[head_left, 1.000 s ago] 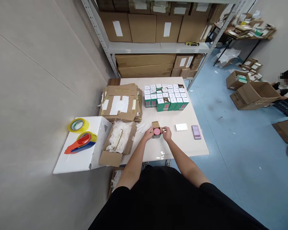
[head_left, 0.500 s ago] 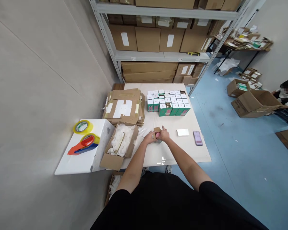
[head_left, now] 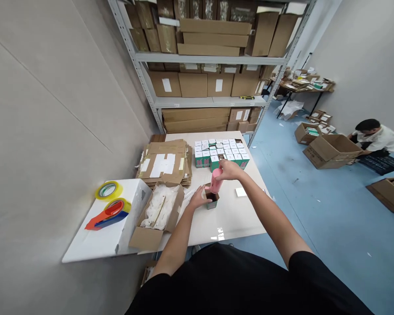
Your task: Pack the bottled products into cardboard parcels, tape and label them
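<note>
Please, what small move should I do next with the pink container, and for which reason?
Probably it is best to turn the pink container upright above the open cardboard box first. Your right hand holds it tilted, with its lower end close to the box opening, and your left hand is already steadying the box.

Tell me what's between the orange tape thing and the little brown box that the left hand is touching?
In the head view, an open cardboard carton stuffed with white packing paper sits between the orange tape dispenser and the small brown box.
</note>
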The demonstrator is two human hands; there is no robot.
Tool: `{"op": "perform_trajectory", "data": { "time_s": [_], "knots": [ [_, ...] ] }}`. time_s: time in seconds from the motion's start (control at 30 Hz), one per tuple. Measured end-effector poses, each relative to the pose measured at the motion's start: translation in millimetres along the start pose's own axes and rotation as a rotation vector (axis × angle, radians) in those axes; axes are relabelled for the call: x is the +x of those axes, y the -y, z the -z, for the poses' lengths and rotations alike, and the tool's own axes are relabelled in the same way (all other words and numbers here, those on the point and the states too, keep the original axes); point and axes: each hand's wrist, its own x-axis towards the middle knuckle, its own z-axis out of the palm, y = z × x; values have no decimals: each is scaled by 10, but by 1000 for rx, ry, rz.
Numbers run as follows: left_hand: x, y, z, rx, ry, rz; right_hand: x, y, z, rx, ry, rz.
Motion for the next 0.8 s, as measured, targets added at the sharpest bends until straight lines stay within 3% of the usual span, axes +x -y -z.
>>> {"op": "perform_trajectory", "data": {
  "time_s": [0.07,0.13,0.23,0.33,0.5,0.63,0.8],
  "knots": [
    [-18,-208,58,-91,-87,-20,-63,36,202,44,-35,31],
    [-13,-451,87,-217,-82,-91,-111,73,322,104,-49,42],
    [19,-780,64,-296,-80,-167,-145,114,389,185,-56,69],
    [31,-966,-4,-291,-111,-179,-160,124,378,254,-85,106],
    [-37,-998,-120,-235,-231,-173,-171,85,294,312,-174,27],
    [-101,-952,-211,-264,-189,-149,-153,24,214,308,-229,-122],
    [-136,-887,-106,-378,-184,-122,-153,-193,113,470,-279,-98]
  ]
}}
